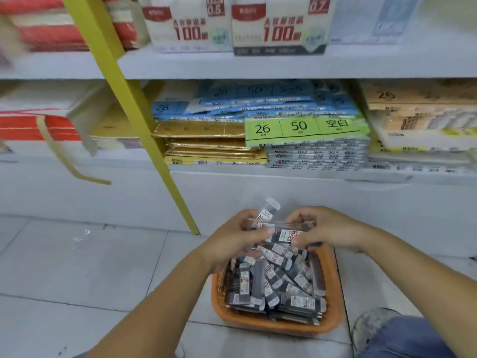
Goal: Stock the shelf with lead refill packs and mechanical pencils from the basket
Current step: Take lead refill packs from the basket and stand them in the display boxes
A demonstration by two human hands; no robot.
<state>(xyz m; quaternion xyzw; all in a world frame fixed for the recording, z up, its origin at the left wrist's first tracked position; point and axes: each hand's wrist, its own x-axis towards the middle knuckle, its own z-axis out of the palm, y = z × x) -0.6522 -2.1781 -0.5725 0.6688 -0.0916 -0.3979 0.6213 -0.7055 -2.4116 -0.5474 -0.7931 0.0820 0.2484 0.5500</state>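
Observation:
An orange basket [333,288] stands on the tiled floor in front of the shelving, heaped with several dark lead refill packs [273,282] in clear wrappers. Over its far end my left hand [232,241] is closed around a bunch of packs [267,213], one of them sticking up above my fingers. My right hand [327,228] grips the other end of a pack [287,235] lying across between both hands.
A white shelf unit [284,67] rises ahead with a slanted yellow post [144,120]. The lower shelf holds stacked blue, green and gold paper packs [304,127]. Large lead boxes [278,24] marked 0.5 and 0.7 stand above. My knee [402,337] is at the bottom right.

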